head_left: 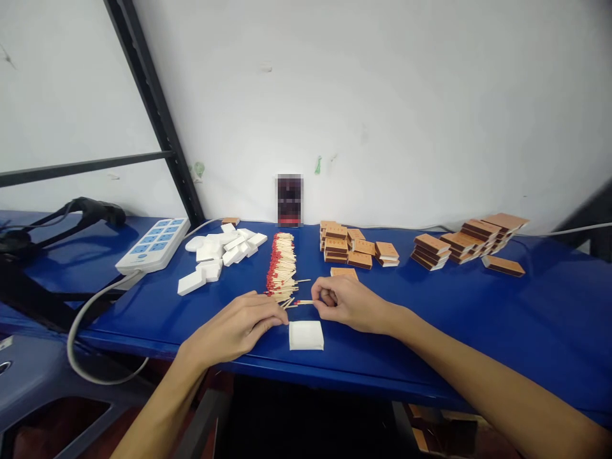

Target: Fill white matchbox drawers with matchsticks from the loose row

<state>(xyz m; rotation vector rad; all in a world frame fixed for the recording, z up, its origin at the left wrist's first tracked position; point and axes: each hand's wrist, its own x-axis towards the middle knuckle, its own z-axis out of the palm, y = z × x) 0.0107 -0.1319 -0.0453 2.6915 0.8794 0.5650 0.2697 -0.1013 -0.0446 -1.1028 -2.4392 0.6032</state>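
Observation:
Red-tipped matches (282,264) lie in a long heap at the middle of the blue table. My right hand (351,303) is closed in a pinch on a few matches (305,302), their red heads pointing left toward the near end of the heap. My left hand (241,324) rests low over that near end, its thumb and fingers drawn together. Its fingertips are beside a few loose matches and the upper left corner of a white matchbox tray (306,336). Whatever is between them is hidden. The tray lies close to the table's front edge, between my hands.
White matchbox trays (222,248) are piled at the left, next to a power strip (153,245). Brown matchbox sleeves (361,247) lie behind my right hand. More matchboxes (478,239) are stacked farther right. A pixelated dark card (290,199) leans against the wall.

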